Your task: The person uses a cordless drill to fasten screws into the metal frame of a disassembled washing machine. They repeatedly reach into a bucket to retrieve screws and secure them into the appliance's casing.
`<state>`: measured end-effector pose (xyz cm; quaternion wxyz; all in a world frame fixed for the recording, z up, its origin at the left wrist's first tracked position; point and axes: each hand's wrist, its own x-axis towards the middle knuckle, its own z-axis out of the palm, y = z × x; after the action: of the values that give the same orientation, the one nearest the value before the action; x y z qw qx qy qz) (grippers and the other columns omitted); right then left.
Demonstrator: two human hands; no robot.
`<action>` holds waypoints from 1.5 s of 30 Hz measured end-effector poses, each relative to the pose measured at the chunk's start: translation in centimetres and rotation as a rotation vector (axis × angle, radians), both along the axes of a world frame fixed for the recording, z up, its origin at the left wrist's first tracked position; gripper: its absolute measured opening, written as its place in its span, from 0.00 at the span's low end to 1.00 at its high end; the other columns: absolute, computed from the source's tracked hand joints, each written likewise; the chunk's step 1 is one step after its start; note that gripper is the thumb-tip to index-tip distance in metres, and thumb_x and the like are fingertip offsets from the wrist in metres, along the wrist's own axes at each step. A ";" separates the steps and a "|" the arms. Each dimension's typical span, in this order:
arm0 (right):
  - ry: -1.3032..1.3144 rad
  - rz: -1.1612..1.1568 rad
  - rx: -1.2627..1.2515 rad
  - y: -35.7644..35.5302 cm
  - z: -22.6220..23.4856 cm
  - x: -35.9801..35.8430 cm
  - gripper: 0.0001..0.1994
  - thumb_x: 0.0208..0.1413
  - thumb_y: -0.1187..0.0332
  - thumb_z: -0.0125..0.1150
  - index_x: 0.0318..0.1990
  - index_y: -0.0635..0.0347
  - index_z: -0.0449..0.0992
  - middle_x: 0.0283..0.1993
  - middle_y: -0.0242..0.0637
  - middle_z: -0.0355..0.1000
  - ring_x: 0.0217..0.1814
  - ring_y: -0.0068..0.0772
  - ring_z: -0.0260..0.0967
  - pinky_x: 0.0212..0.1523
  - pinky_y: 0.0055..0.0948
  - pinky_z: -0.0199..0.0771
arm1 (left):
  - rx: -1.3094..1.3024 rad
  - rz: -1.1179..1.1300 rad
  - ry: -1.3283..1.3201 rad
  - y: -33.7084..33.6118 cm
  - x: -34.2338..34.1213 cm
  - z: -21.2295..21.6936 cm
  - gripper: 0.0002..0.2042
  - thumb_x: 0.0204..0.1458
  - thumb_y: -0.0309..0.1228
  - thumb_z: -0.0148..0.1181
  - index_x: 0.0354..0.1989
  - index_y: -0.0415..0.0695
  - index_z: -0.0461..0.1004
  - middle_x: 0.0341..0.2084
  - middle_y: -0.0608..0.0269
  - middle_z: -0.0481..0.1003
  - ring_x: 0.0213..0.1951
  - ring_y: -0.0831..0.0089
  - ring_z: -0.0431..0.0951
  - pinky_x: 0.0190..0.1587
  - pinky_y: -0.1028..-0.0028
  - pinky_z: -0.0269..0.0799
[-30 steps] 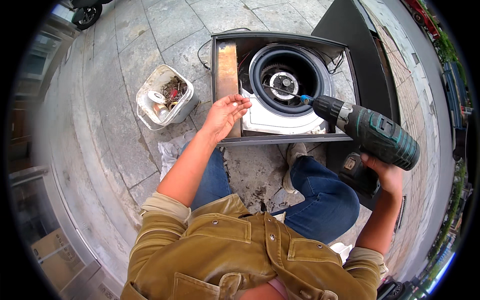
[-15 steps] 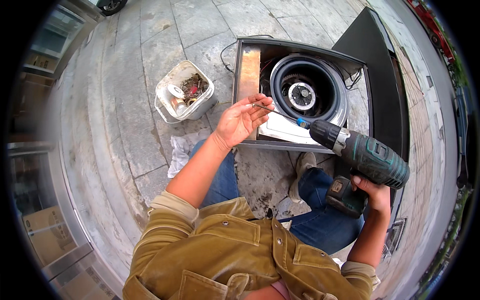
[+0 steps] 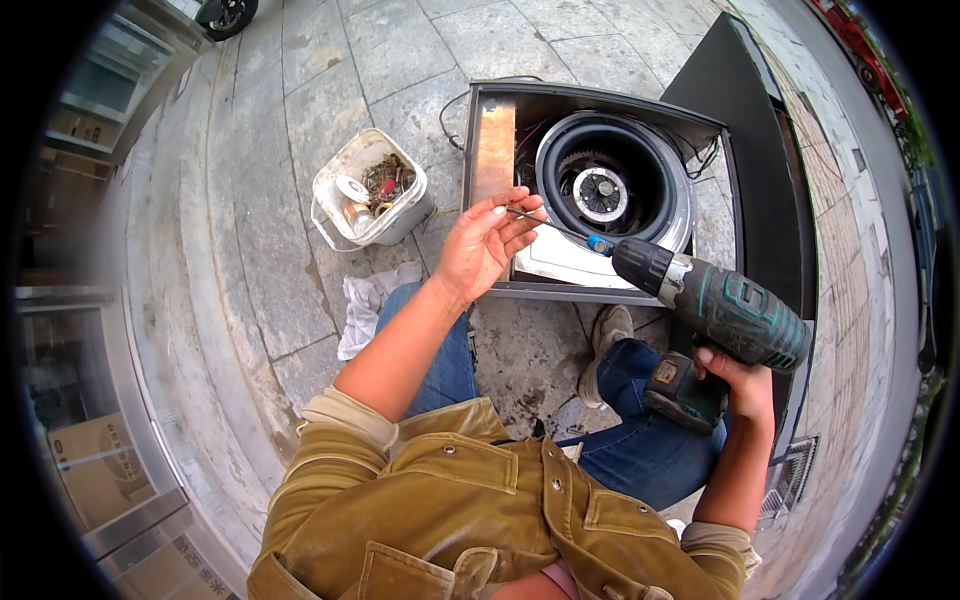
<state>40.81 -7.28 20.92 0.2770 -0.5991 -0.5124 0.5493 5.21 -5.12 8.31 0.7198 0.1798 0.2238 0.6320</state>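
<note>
My right hand (image 3: 738, 382) grips the handle of a dark green cordless drill (image 3: 722, 318) with a long thin bit pointing left. My left hand (image 3: 487, 240) pinches the tip of that bit between thumb and fingers, just in front of the near edge of an open metal housing (image 3: 490, 140). Inside the housing sits a round black-and-white fan unit (image 3: 612, 190). I crouch over the paving, one knee and a grey shoe (image 3: 603, 338) below the housing.
A white plastic tub (image 3: 370, 190) of screws and small parts stands on the stone paving left of the housing. A white rag (image 3: 362, 308) lies by my left knee. A dark panel (image 3: 745, 130) leans at the housing's right. Cardboard boxes (image 3: 95, 470) sit behind glass at lower left.
My left hand left the housing's edge and took hold of the drill bit's tip. The drill swung away from the fan's centre toward me, and my view shifted left.
</note>
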 end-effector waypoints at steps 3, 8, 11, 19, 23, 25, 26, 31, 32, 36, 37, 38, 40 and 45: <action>0.040 -0.046 -0.011 0.2 0.5 -0.2 0.16 0.42 0.70 0.69 0.39 0.66 0.74 0.27 0.36 0.71 0.24 0.28 0.66 0.27 0.26 0.66 | 0.015 -0.007 0.018 0.4 0.8 0.8 0.20 0.63 0.30 0.42 0.64 0.45 0.59 0.54 0.48 0.71 0.54 0.63 0.74 0.54 0.68 0.73; 0.072 -0.203 0.132 2.0 2.8 0.2 0.15 0.42 0.71 0.68 0.39 0.66 0.74 0.26 0.36 0.71 0.23 0.28 0.66 0.26 0.27 0.66 | 0.148 0.170 1.613 2.2 -2.6 -3.9 0.27 0.64 0.43 0.42 0.70 0.50 0.51 0.63 0.51 0.62 0.64 0.57 0.63 0.62 0.55 0.59; -0.017 -0.145 0.180 6.4 4.1 2.9 0.12 0.43 0.76 0.70 0.37 0.63 0.76 0.28 0.31 0.71 0.25 0.22 0.66 0.27 0.24 0.64 | 0.208 -0.011 2.224 2.9 -4.0 -6.7 0.32 0.60 0.50 0.44 0.71 0.50 0.48 0.71 0.61 0.43 0.72 0.60 0.40 0.68 0.46 0.37; -0.449 -0.014 0.249 17.5 2.2 4.9 0.10 0.43 0.72 0.68 0.34 0.61 0.76 0.23 0.28 0.69 0.21 0.20 0.63 0.22 0.24 0.62 | 0.254 -0.069 2.307 3.7 -2.0 -7.9 0.31 0.58 0.49 0.48 0.69 0.54 0.53 0.71 0.65 0.46 0.71 0.65 0.44 0.68 0.47 0.37; -0.497 -0.038 0.233 20.3 -0.4 4.3 0.13 0.42 0.74 0.68 0.38 0.60 0.77 0.24 0.28 0.70 0.21 0.19 0.63 0.22 0.25 0.62 | 0.273 -0.046 2.309 3.8 -2.0 -8.0 0.30 0.58 0.48 0.49 0.68 0.53 0.54 0.70 0.65 0.49 0.71 0.64 0.46 0.68 0.47 0.38; -0.464 -0.023 0.296 21.5 -2.0 4.4 0.13 0.41 0.74 0.68 0.38 0.61 0.76 0.23 0.27 0.69 0.22 0.19 0.64 0.23 0.26 0.63 | 0.287 -0.022 2.306 3.8 -2.0 -8.1 0.30 0.58 0.47 0.49 0.68 0.53 0.55 0.70 0.65 0.51 0.71 0.64 0.47 0.68 0.47 0.39; -0.458 -0.023 0.293 22.0 -2.5 4.5 0.13 0.41 0.74 0.69 0.37 0.61 0.76 0.23 0.27 0.69 0.21 0.19 0.65 0.23 0.26 0.63 | 0.289 -0.018 2.302 3.9 -2.0 -8.2 0.30 0.58 0.47 0.49 0.68 0.53 0.56 0.69 0.65 0.51 0.70 0.64 0.48 0.68 0.47 0.39; -0.470 -0.037 0.164 23.6 -3.6 4.2 0.12 0.42 0.73 0.69 0.36 0.62 0.75 0.20 0.28 0.67 0.18 0.21 0.64 0.20 0.27 0.63 | 0.293 -0.014 2.300 3.9 -2.3 -8.4 0.29 0.58 0.47 0.49 0.67 0.53 0.57 0.69 0.65 0.52 0.70 0.65 0.49 0.68 0.47 0.40; -0.478 -0.039 0.137 23.8 -3.7 4.2 0.12 0.42 0.73 0.69 0.36 0.62 0.75 0.19 0.28 0.67 0.17 0.22 0.64 0.19 0.27 0.63 | 0.293 -0.015 2.302 3.9 -2.2 -8.4 0.29 0.58 0.47 0.49 0.67 0.53 0.57 0.69 0.65 0.53 0.70 0.65 0.49 0.68 0.47 0.40; -0.512 -0.036 0.147 24.2 -3.9 4.0 0.11 0.42 0.73 0.69 0.35 0.61 0.75 0.19 0.28 0.66 0.15 0.22 0.62 0.17 0.26 0.61 | 0.295 -0.023 2.306 4.0 -2.2 -8.4 0.29 0.58 0.47 0.49 0.67 0.52 0.57 0.69 0.64 0.53 0.70 0.64 0.50 0.68 0.46 0.41; -0.514 -0.034 0.144 24.3 -3.9 3.8 0.11 0.42 0.74 0.68 0.35 0.60 0.75 0.21 0.28 0.67 0.16 0.21 0.62 0.17 0.26 0.60 | 0.295 -0.025 2.308 4.0 -2.3 -8.4 0.29 0.58 0.47 0.49 0.67 0.52 0.58 0.69 0.64 0.53 0.70 0.64 0.50 0.67 0.46 0.41; -0.516 -0.031 0.141 24.4 -4.0 3.7 0.11 0.42 0.74 0.68 0.35 0.60 0.75 0.22 0.27 0.67 0.17 0.21 0.62 0.17 0.25 0.60 | 0.294 -0.024 2.308 4.0 -2.3 -8.4 0.29 0.58 0.47 0.49 0.67 0.52 0.58 0.68 0.64 0.53 0.70 0.64 0.51 0.67 0.46 0.41; -0.521 -0.025 0.139 24.8 -4.3 3.8 0.12 0.42 0.74 0.68 0.37 0.60 0.76 0.23 0.28 0.69 0.20 0.22 0.64 0.20 0.26 0.63 | 0.295 -0.021 2.307 4.1 -2.3 -8.5 0.29 0.58 0.47 0.49 0.66 0.52 0.58 0.68 0.64 0.54 0.69 0.64 0.51 0.67 0.46 0.41; -0.544 -0.024 0.225 25.6 -5.2 4.2 0.12 0.41 0.72 0.69 0.34 0.62 0.76 0.19 0.30 0.68 0.16 0.24 0.65 0.18 0.27 0.65 | 0.307 -0.010 2.299 4.2 -2.1 -8.5 0.29 0.58 0.47 0.49 0.66 0.52 0.58 0.67 0.63 0.56 0.69 0.64 0.53 0.67 0.46 0.42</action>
<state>45.00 18.36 15.72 0.2008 -0.6958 -0.6185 0.3049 3.07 -0.95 -0.20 0.0650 0.7344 0.6660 0.1134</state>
